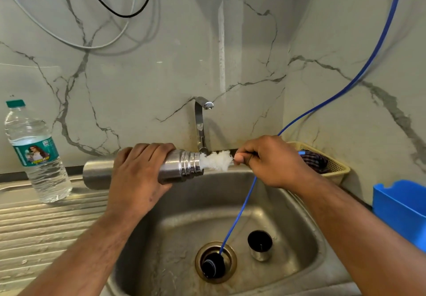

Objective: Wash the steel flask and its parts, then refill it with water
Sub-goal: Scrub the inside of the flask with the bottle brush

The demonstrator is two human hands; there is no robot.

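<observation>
Hanging blue tube crosses the sink below the brush.

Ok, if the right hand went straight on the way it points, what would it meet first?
Probably the threaded mouth of the horizontal steel flask in the left hand; the right hand grips a white-bristled bottle brush whose tip is there.

One flask, one brush, two hands, one bottle

No legible text. Water bottle label: printed wording too small, blurred to read.
</observation>
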